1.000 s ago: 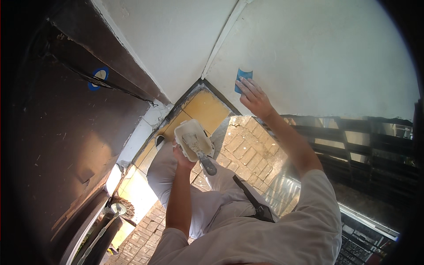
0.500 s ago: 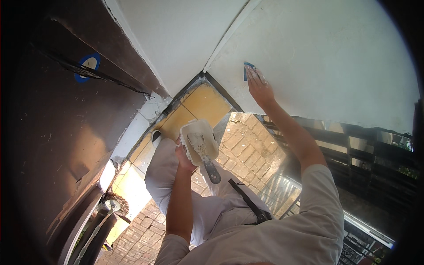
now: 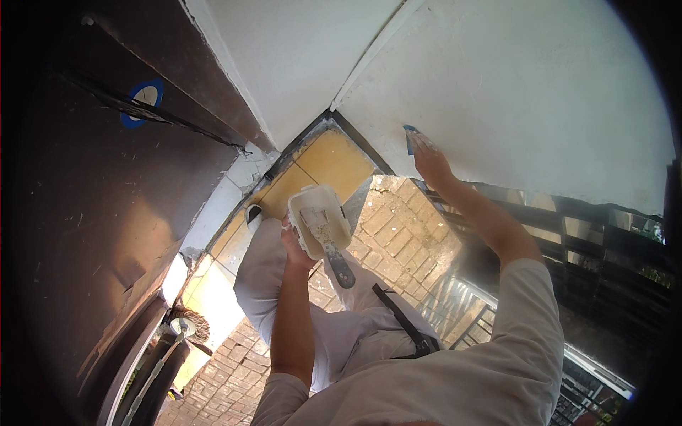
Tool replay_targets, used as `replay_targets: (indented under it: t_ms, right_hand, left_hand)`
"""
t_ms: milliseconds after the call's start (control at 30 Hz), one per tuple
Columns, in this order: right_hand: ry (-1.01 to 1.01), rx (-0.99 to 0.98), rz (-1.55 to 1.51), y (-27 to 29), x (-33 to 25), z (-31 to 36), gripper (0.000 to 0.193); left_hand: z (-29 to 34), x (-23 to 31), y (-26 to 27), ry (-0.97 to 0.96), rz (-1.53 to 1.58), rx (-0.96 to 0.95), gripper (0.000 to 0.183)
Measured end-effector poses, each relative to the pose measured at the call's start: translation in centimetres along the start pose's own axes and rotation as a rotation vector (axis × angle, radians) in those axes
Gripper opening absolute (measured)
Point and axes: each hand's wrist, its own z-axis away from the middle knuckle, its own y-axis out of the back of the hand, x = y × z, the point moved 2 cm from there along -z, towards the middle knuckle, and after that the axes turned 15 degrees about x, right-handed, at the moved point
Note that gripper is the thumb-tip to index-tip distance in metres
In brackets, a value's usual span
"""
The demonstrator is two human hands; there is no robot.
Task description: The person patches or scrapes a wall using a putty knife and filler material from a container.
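My left hand [image 3: 296, 245] grips a white plastic tub [image 3: 343, 226] by its left side, in front of my legs. Inside the tub rests a putty knife [image 3: 339, 266], its blade smeared with pale filler and its dark grey handle sticking out over the near rim. My right arm reaches out to the right, where my right hand [image 3: 431, 160] presses a thin, flat blue piece [image 3: 410, 138] against the white wall [image 3: 526, 92]. Whitish residue coats those fingers. Whether the blue piece is a scraper or folded sandpaper cannot be made out.
Two white walls meet at a corner above yellow floor tiles [image 3: 334, 160]. Brick paving [image 3: 398, 220] lies beyond the tiles. A brown panel [image 3: 106, 234] with a blue-rimmed oval stands at left, a brush-like head [image 3: 192, 326] below it. Dark slats [image 3: 590, 241] run along the right.
My right hand has slid down the wall, slightly rightward and nearer to me, with the blue piece. My left hand holds the tub almost unmoved.
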Motion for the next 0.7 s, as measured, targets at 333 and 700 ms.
replay_targets:
  t_ms: [333, 700]
  right_hand:
    - [-0.101, -0.066, -0.016, -5.2, -2.9, -1.0, 0.058]
    - [-0.161, 0.135, -0.154, 0.2, 0.1, -2.7, 0.048]
  left_hand:
    - [0.0, 0.0, 0.3, -0.021, -0.049, 0.128, 0.074]
    - [-0.6, 0.1, 0.6, 0.042, -0.055, 0.025, 0.074]
